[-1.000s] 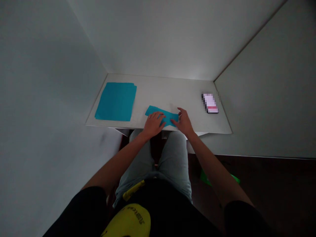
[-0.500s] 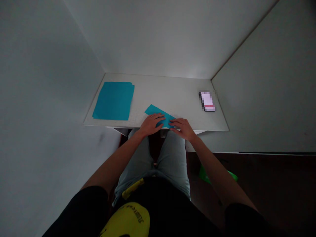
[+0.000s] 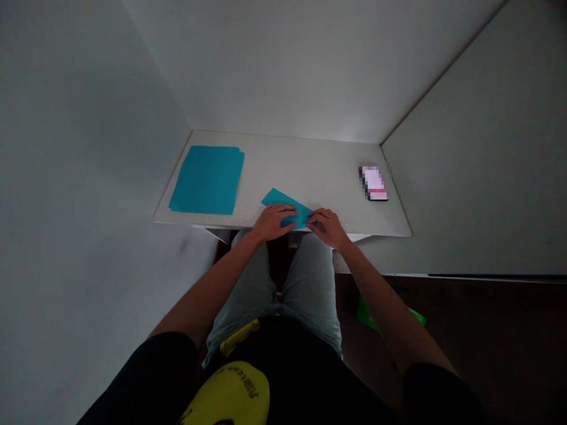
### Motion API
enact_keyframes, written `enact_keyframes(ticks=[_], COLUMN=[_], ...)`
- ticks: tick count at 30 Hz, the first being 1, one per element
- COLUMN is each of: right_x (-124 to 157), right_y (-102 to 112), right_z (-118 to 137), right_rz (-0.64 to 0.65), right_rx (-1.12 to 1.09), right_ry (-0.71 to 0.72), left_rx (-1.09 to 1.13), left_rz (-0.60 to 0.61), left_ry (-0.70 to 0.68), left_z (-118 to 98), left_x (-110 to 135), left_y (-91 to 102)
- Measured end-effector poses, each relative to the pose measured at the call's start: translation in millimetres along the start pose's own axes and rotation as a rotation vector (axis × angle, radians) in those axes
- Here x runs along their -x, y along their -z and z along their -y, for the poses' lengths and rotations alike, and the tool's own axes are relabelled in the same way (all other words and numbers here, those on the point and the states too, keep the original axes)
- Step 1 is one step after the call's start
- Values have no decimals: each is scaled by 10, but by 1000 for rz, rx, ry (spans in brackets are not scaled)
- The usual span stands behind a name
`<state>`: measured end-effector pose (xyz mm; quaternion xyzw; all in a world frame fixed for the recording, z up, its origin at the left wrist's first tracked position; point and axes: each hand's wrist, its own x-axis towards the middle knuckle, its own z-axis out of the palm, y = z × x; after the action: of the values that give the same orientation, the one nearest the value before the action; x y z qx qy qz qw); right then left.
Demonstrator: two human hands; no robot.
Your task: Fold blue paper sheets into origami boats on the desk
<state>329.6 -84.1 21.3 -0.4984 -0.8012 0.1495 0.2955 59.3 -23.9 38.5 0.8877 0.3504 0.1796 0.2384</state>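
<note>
A folded strip of blue paper (image 3: 290, 203) lies slantwise at the front edge of the white table. My left hand (image 3: 273, 221) rests on it with fingers stretched out, pressing it to the tabletop. At the paper's right end, my right hand (image 3: 326, 226) has its thumb and fingers drawn together on the edge. Both hands cover part of the paper, so its lower folds are hidden.
A stack of blue paper sheets (image 3: 206, 180) lies on the left of the white table (image 3: 310, 159). A phone (image 3: 374, 183), blurred out, lies at the right. Walls border the table behind and at both sides. Something green (image 3: 367, 314) is on the dark floor.
My right thumb and fingers have closed together at the paper's right end. My left hand stays on the paper. The whole view has shifted slightly.
</note>
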Motion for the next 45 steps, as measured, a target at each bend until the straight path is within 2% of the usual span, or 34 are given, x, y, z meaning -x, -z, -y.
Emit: enact_keyframes(ticks=[5, 9, 14, 17, 20, 25, 30, 33, 37, 45], right_x=[-58, -58, 41, 149, 243, 309, 289, 233, 102, -255], right_y=[-33, -40, -92, -116, -107, -65, -61, -22, 96, 261], right_z=[63, 139, 274, 343, 374, 325, 213, 126, -6, -354], right_rz=[-52, -89, -85, -110, -109, -115, -159, -141, -34, 205], right_rx=[89, 230, 316, 319, 325, 277, 221, 180, 92, 117], right_ry=[-73, -130, -98, -91, -91, -99, -141, -162, -134, -90], left_rx=[-14, -69, -137, -165, -184, -221, -159, -99, 8, 44], left_rz=[-5, -76, -168, -140, -72, -43, -21, 4, 65, 37], left_ry=[4, 65, 152, 130, 57, 19, -61, -101, -109, 203], left_z=[-27, -113, -285, -314, -210, 160, 456, 556, 623, 682], left_x=[7, 38, 128, 192, 293, 569, 704, 634, 449, 143], left_y=[18, -42, -198, -199, -73, 209, 306, 350, 451, 516])
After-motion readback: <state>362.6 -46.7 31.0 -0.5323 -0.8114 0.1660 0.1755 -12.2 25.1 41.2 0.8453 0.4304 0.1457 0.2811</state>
